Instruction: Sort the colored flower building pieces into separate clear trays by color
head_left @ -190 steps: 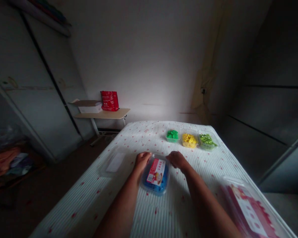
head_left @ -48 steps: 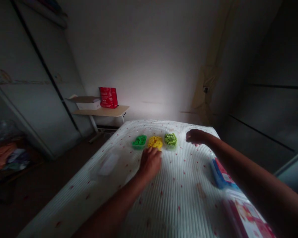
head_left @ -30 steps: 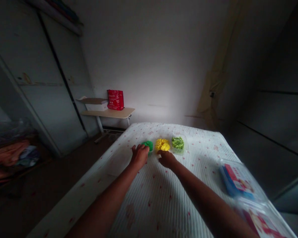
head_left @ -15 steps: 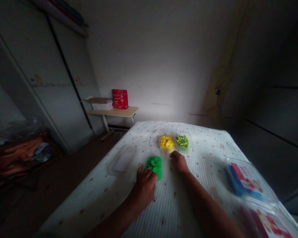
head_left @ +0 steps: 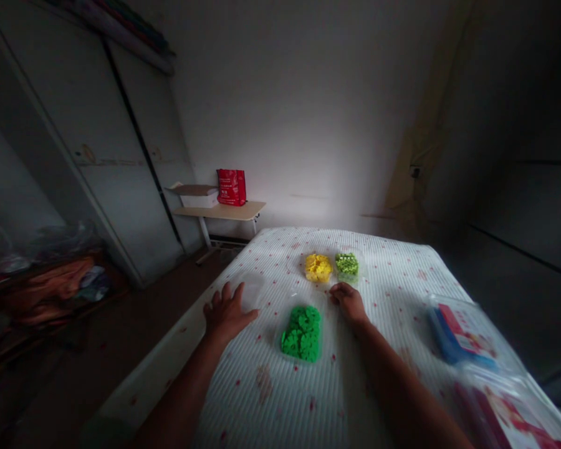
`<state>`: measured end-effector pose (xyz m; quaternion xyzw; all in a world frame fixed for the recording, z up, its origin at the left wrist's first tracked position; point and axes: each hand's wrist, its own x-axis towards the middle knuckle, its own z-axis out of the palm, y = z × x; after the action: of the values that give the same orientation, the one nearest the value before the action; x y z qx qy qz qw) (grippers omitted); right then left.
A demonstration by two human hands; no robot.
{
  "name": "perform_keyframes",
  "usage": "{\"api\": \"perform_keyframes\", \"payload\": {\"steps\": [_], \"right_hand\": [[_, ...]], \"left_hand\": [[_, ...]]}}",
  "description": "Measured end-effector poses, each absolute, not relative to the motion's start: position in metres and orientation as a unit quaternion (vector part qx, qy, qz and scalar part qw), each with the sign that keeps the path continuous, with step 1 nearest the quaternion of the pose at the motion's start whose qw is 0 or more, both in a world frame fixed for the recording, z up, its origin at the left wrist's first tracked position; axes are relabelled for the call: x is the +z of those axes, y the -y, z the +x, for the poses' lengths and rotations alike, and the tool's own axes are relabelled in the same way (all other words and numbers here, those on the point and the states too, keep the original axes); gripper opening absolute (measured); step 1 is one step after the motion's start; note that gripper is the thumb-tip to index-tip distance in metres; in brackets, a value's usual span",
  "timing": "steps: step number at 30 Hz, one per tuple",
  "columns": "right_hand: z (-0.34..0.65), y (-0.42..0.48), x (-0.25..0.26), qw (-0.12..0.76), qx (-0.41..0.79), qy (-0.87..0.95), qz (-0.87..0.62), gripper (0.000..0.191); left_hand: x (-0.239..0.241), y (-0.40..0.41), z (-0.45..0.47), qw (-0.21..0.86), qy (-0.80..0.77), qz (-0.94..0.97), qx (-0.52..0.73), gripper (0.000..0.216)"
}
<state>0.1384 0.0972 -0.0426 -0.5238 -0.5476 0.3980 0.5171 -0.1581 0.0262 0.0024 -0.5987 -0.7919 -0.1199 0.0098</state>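
Note:
A clear plastic box of green flower-shaped pieces (head_left: 302,333) rests in the middle of the bed. My left hand (head_left: 227,313), fingers spread and holding nothing, hovers left of it over a clear plastic container or lid (head_left: 252,290). Beyond the green pieces, my right hand (head_left: 349,300) is closed with fingertips pressed together; whatever it may grip is too small to make out. Just past that hand stand a clear box of yellow pieces (head_left: 318,268) and another of light green pieces (head_left: 346,266), side by side.
Two clear packs, one with blue contents (head_left: 462,337) and one dark red (head_left: 500,411), lie along the bed's right side. A small table (head_left: 219,211) with a white box (head_left: 200,197) and a red bag (head_left: 232,187) stands at the back left.
My left hand has left the green pieces and moved left, opening out. The green box now sits closer to me. My right hand stays closed near the yellow box.

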Motion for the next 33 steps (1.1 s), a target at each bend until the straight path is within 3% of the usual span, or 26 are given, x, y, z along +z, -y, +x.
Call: {"api": "perform_keyframes", "payload": {"steps": [5,24,33], "right_hand": [[0.138,-0.098,-0.045,0.514,0.388,0.558,-0.524,0.018],[0.137,-0.096,-0.042,0.511,0.387,0.557,-0.527,0.013],[0.137,-0.096,-0.042,0.512,0.387,0.555,-0.530,0.016]], "left_hand": [[-0.020,-0.028,-0.163,-0.016,0.808,-0.585,-0.069,0.076],[-0.006,-0.021,-0.159,0.049,0.791,-0.595,-0.131,0.059],[-0.012,-0.020,-0.155,0.030,0.796,-0.594,-0.112,0.069]]}}
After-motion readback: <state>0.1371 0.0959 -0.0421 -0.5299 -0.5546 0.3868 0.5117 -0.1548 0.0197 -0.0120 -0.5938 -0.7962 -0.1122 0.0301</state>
